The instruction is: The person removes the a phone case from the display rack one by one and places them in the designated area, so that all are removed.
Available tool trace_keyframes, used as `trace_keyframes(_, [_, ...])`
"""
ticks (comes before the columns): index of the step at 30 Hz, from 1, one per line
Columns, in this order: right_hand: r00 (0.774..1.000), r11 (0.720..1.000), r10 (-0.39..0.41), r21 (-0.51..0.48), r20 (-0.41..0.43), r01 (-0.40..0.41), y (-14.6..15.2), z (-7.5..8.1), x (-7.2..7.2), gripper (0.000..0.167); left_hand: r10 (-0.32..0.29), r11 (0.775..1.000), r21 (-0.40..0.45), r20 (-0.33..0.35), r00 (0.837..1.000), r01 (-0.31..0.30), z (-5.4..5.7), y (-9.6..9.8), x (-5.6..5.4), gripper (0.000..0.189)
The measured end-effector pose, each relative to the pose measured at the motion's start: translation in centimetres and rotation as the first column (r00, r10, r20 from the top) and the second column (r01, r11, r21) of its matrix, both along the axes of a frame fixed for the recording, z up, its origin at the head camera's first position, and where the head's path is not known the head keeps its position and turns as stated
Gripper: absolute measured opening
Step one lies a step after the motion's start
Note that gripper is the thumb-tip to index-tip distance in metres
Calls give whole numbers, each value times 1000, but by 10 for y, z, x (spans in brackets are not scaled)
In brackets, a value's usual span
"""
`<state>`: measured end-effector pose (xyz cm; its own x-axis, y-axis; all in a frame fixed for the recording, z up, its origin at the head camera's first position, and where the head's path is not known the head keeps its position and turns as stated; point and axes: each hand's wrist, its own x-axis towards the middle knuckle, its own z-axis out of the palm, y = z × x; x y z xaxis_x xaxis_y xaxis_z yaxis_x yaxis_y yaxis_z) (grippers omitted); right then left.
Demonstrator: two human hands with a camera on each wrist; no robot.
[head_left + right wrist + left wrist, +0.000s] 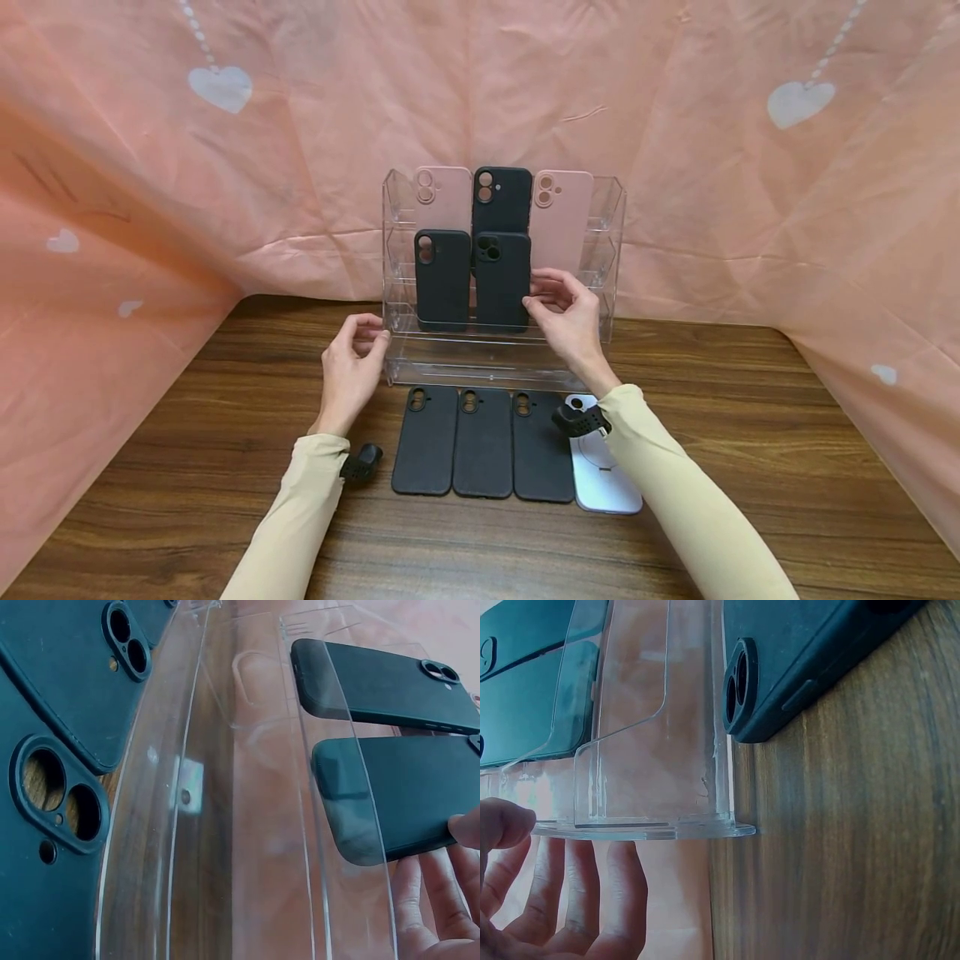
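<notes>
A clear acrylic tiered display rack (450, 371) stands on the table. My left hand (352, 367) holds its left side panel, the thumb at the front edge and the fingers along the outer face, as the left wrist view shows. With my right hand (568, 321) I pinch the right edge of a black phone case (502, 283), which stands upright on a middle tier. Beside it on that tier is another black phone case (442, 283). Behind them, higher up, are a pink case (446, 200), a black case (513, 204) and another pink case (562, 221).
In front of the rack lie black phone cases (423, 442), (482, 446) in a row with a third black case (542, 458) and a white case (607, 483), partly under my right wrist. Pink cloth (697, 208) hangs behind the wooden table (750, 433).
</notes>
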<state>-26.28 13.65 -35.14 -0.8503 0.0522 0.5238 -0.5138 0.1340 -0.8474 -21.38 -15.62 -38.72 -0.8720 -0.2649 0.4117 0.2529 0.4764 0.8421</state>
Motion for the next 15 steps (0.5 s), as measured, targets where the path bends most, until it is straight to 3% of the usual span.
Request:
trace_keyframes(8, [1000, 1000, -8, 17, 18, 8, 6, 3, 3, 37, 0, 1000, 3, 6, 1000, 0, -2, 1, 0, 18])
trace_keyframes(15, [999, 1000, -28, 1, -15, 28, 10, 8, 5, 36, 2, 1000, 6, 4, 1000, -2, -2, 0, 0, 18])
